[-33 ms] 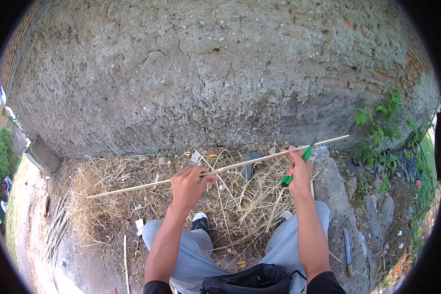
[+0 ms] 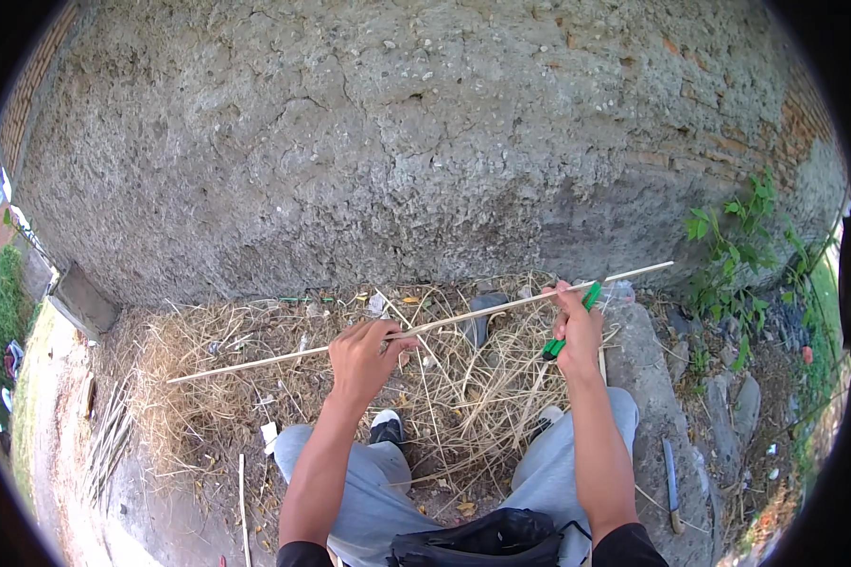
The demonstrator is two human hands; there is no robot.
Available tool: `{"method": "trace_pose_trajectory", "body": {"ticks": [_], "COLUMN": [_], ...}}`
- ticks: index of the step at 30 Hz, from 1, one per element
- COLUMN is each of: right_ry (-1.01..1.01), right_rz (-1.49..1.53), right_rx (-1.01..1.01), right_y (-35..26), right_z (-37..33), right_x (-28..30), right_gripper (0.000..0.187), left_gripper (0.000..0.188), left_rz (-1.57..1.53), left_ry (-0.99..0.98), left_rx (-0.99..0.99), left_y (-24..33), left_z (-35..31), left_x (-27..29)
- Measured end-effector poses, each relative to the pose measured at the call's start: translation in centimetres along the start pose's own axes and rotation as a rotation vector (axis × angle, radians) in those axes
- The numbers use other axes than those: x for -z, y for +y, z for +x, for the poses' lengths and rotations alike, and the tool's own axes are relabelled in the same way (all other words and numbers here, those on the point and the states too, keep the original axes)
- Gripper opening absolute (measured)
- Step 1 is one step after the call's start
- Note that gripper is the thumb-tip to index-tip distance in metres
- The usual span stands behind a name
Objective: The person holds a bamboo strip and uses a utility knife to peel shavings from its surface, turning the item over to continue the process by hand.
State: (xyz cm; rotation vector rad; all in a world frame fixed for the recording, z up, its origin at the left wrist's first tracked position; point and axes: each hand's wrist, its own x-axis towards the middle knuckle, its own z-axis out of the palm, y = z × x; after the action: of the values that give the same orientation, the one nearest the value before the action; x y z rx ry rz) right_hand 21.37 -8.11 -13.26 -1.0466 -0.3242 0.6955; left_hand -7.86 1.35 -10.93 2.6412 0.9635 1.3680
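Observation:
A long, thin strip of pale wood or bamboo [image 2: 482, 317] slants across in front of me, its right end higher than its left. Toward its middle my left hand [image 2: 359, 354] is closed round it from above. My right hand [image 2: 577, 331] grips a green box cutter [image 2: 590, 297] with a black lower end, whose upper end meets the strip. The blade is too small to make out. Thumb and fingers of the right hand also lie at the strip near the cutter. Beyond that hand the strip's right end sticks out freely.
Pale shavings [image 2: 468, 392] litter the ground between my shoes. A knife [image 2: 671, 487] with a long bluish blade lies on the concrete ledge [image 2: 638, 378] at right. Several strips [image 2: 112, 439] are piled at left. A rough wall [image 2: 397, 161] rises ahead, with a leafy plant [image 2: 742, 246] at right.

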Motion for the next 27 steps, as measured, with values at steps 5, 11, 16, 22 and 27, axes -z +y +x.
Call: {"method": "trace_pose_trajectory", "body": {"ticks": [5, 11, 16, 22, 27], "right_ry": [-0.046, -0.053, -0.039, -0.070, -0.116], "right_rz": [0.055, 0.054, 0.121, 0.123, 0.120], "right_rx": [-0.076, -0.099, -0.109, -0.074, -0.041], "right_y": [-0.4, -0.7, 0.0, -0.4, -0.2], "right_z": [-0.1, -0.4, 0.1, -0.4, -0.3], "right_x": [-0.1, -0.3, 0.5, 0.0, 0.1], "right_gripper": [0.039, 0.037, 0.034, 0.035, 0.034], "left_gripper": [0.024, 0.030, 0.030, 0.029, 0.027], "left_rz": [0.028, 0.040, 0.033, 0.046, 0.043], "left_ry": [0.038, 0.056, 0.103, 0.121, 0.146], "left_rx": [-0.002, 0.009, -0.036, -0.044, -0.035], "left_y": [0.1, 0.3, 0.8, 1.1, 1.1], "left_z": [0.1, 0.2, 0.6, 0.7, 0.7], "left_x": [-0.1, 0.1, 0.4, 0.5, 0.4]}}
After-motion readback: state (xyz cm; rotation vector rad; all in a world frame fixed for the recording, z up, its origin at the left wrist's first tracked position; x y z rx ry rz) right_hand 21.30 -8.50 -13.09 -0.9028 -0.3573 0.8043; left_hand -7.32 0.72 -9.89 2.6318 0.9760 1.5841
